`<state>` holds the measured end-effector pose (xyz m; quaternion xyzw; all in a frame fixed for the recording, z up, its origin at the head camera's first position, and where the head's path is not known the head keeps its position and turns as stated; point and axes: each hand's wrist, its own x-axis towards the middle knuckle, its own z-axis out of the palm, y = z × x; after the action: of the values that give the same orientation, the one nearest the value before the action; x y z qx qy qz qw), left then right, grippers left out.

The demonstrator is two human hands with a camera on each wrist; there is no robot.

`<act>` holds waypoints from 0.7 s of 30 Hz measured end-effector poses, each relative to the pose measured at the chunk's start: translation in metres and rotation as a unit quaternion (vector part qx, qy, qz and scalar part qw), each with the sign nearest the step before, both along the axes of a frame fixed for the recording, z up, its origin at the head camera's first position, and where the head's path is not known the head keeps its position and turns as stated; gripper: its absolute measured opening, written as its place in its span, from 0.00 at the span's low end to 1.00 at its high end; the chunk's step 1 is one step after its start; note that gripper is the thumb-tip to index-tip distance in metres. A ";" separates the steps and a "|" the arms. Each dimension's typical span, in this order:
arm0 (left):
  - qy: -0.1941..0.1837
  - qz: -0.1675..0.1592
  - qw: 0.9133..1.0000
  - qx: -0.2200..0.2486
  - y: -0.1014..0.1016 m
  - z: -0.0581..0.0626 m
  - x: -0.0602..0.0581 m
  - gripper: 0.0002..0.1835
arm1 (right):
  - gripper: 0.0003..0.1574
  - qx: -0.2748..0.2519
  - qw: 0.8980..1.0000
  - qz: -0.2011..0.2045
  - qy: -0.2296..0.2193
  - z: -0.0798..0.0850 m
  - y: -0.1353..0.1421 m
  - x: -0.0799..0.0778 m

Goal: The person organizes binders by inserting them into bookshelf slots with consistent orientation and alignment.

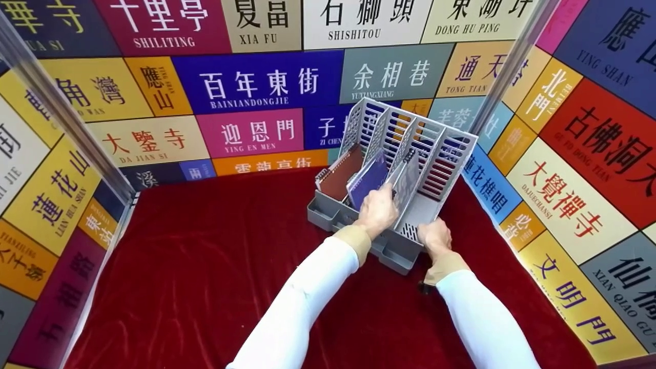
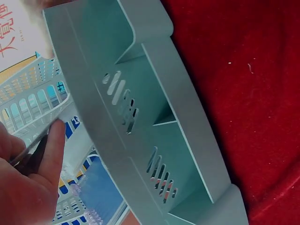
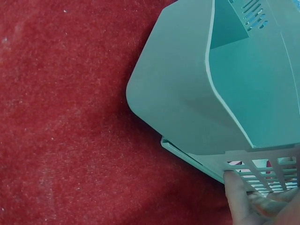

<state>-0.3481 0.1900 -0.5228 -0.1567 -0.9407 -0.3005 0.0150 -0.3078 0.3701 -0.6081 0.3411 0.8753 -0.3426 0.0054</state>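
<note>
A grey desktop file rack [image 1: 397, 256] with slotted dividers and a front tray stands at an angle on the red cloth. My left hand [image 1: 378, 207] reaches over its front and pinches a grey spiral notebook [image 1: 408, 179] in the third compartment. In the left wrist view, the thumb and fingers [image 2: 52, 154] close on its thin edge. A brown spiral notebook [image 1: 342, 174] leans in the leftmost compartment, with a blue spiral notebook [image 1: 371, 179] beside it. My right hand [image 1: 435, 237] grips the rack's right side low down, fingers at the slotted wall in the right wrist view.
Dark red velvet cloth [image 1: 205, 266] covers the table. Panels printed with place names [image 1: 256, 82] rise behind and on both sides, with metal posts [image 1: 512, 61] at the corners. The rack's back stands close to the rear panel.
</note>
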 end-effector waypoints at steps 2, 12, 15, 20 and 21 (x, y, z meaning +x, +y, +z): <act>-0.007 -0.002 1.000 -0.005 -0.001 -0.002 -0.001 0.10 | 0.34 0.003 1.000 0.002 0.001 -0.001 0.000 0.000; -0.041 0.017 0.999 -0.004 -0.008 -0.008 -0.002 0.14 | 0.29 0.004 1.000 -0.001 0.003 -0.001 0.000 0.000; -0.057 0.028 0.998 0.003 -0.010 -0.010 -0.002 0.18 | 0.28 0.000 1.000 -0.003 0.002 -0.001 -0.001 0.000; -0.042 0.045 0.997 -0.042 -0.013 -0.011 -0.005 0.14 | 0.29 -0.004 1.000 -0.003 0.000 0.000 0.000 0.001; -0.036 0.047 0.997 -0.056 -0.013 -0.011 -0.005 0.13 | 0.30 -0.004 1.000 -0.003 0.000 0.001 0.000 0.001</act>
<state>-0.3534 0.1768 -0.5338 -0.1023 -0.9624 -0.2513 -0.0134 -0.3069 0.3698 -0.6075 0.3433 0.8732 -0.3458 0.0055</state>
